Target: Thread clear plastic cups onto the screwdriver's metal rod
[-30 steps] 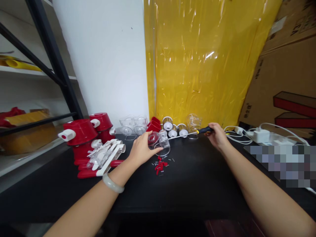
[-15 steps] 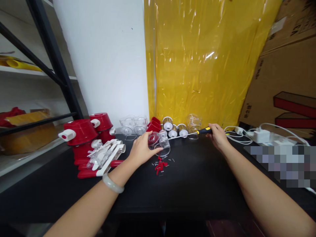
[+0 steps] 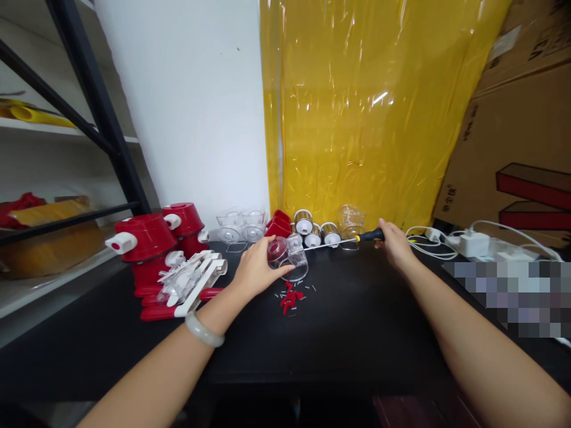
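My left hand (image 3: 255, 266) is closed around a clear plastic cup-like part (image 3: 298, 264) with a red round piece (image 3: 278, 249) at its left end, held on the black table. In my right hand (image 3: 395, 244) is a screwdriver (image 3: 369, 235) with a black and yellow handle. Its long shaft runs left, and the tip meets the clear part's right side; the exact contact point is too small to make out. Just in front of the clear part lie small red pieces (image 3: 291, 300) and several loose screws or pins.
Red housings with white knobs (image 3: 145, 238) and a pile of white and clear parts (image 3: 193, 278) stand left. Clear cups (image 3: 243, 224), a red container (image 3: 278, 223) and silver cylinders (image 3: 312, 235) line the back. White cables and a charger (image 3: 473, 244) lie right, before a cardboard box (image 3: 513, 137).
My right hand and the screwdriver handle have shifted very slightly, with the hand a little higher. My left hand keeps its hold on the clear part almost unmoved.
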### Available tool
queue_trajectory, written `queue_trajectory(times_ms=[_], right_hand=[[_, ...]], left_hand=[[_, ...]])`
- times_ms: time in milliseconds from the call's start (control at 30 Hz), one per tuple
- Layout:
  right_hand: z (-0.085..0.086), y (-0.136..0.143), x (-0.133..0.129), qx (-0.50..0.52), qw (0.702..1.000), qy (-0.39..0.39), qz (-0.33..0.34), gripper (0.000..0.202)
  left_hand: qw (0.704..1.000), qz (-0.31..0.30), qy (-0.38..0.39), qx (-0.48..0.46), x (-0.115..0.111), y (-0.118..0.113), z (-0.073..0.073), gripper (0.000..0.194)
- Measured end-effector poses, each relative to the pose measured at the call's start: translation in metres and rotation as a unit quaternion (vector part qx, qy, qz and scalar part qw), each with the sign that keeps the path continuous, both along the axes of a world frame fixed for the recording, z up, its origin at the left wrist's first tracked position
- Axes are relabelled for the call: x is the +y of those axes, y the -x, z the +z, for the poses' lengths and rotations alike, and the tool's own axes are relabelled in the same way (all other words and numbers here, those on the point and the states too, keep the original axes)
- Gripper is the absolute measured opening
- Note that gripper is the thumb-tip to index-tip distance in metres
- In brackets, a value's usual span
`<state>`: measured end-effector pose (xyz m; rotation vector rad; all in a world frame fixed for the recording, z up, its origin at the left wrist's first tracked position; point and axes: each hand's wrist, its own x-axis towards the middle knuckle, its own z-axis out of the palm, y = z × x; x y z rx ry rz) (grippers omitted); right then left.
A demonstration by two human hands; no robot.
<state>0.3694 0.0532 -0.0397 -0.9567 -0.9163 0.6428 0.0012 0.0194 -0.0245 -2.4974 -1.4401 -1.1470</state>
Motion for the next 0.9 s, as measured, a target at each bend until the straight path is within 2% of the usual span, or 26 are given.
queue_trajectory(times_ms=[100, 200, 367, 433, 500, 567, 633, 767, 900], right_hand=[[0.0018, 0.0018, -0.0018, 0.035, 0.999, 0.005, -0.003, 0.032], [0.0040, 0.0034, -0.0053, 0.102, 0.993, -0.020, 0.055, 0.021], [0.0055, 0.0031, -0.0086, 0.136, 0.982, -0.029, 0.132, 0.026], [0.0046, 0.0025, -0.0070, 0.115, 0.985, -0.017, 0.123, 0.038], [0.0027, 0.0019, -0.0043, 0.073, 0.994, -0.001, 0.082, 0.049], [0.0006, 0.0019, -0.0021, 0.028, 0.999, 0.007, 0.044, 0.050], [-0.0002, 0.0031, -0.0014, 0.018, 0.999, 0.005, 0.035, 0.045], [0.0034, 0.0079, -0.0039, 0.106, 0.992, -0.005, 0.065, 0.029], [0.0077, 0.0094, -0.0084, 0.149, 0.979, -0.012, 0.138, 0.024]], left_hand=[[1.000, -0.003, 0.000, -0.003, 0.0001, 0.0001, -0.0002, 0.076], [1.000, -0.005, -0.002, -0.006, 0.0007, 0.0003, -0.0009, 0.075], [1.000, 0.000, 0.003, -0.003, 0.0015, 0.0004, -0.0011, 0.077], [1.000, 0.003, 0.006, -0.004, 0.0015, 0.0004, -0.0011, 0.077], [1.000, 0.000, 0.006, -0.006, 0.0012, 0.0002, -0.0009, 0.076], [1.000, -0.003, 0.005, -0.008, 0.0007, -0.0001, -0.0006, 0.075], [1.000, -0.003, 0.004, -0.009, 0.0001, -0.0004, -0.0003, 0.075], [1.000, 0.000, 0.005, -0.006, 0.0000, -0.0003, -0.0003, 0.077], [1.000, 0.000, 0.002, -0.007, 0.0010, 0.0001, -0.0012, 0.076]])
